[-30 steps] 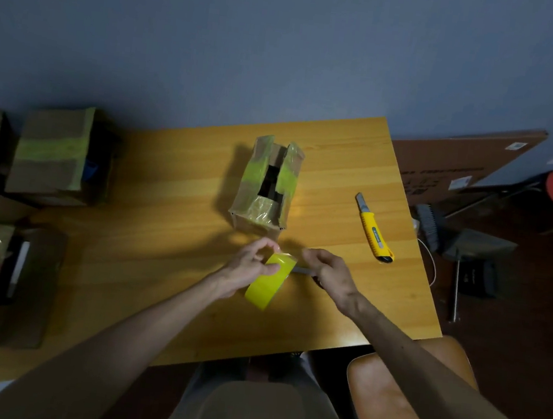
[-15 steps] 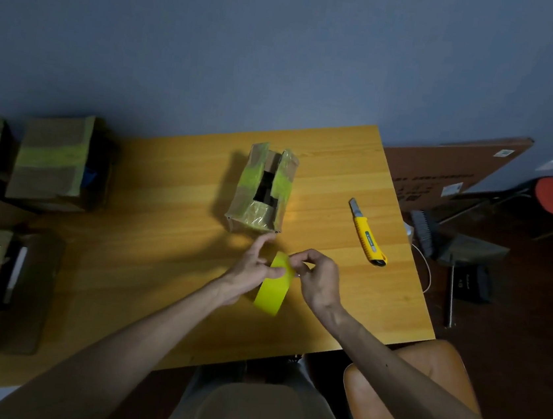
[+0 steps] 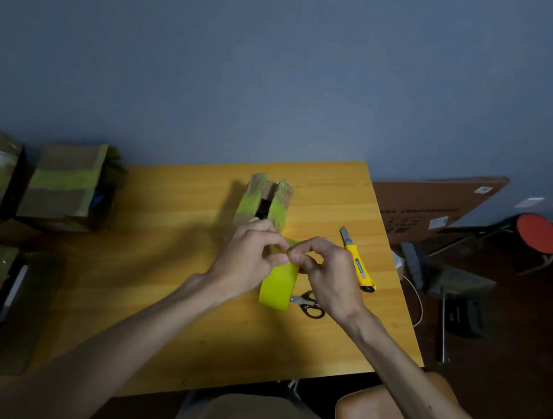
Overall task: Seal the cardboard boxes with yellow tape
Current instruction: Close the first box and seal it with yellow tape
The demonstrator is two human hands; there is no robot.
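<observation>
Item: yellow tape roll [image 3: 278,288] – standing on edge on the wooden surface [image 3: 165,265], held at its top between both hands.
- Left hand [image 3: 250,258]: grip clamped on the roll's upper left side, fingers curled over it.
- Right hand [image 3: 328,273]: grip pinched together on the tape at the roll's top edge, touching the left fingertips.
- Small cardboard box [image 3: 264,201]: just beyond the roll, top flaps apart, yellow tape on its sides.
- Scissors [image 3: 309,304]: just right of the roll's base.
- Utility knife [image 3: 358,263]: right of the roll, past the right hand.
- Taped cardboard boxes [image 3: 64,185] – well left of the roll.
</observation>
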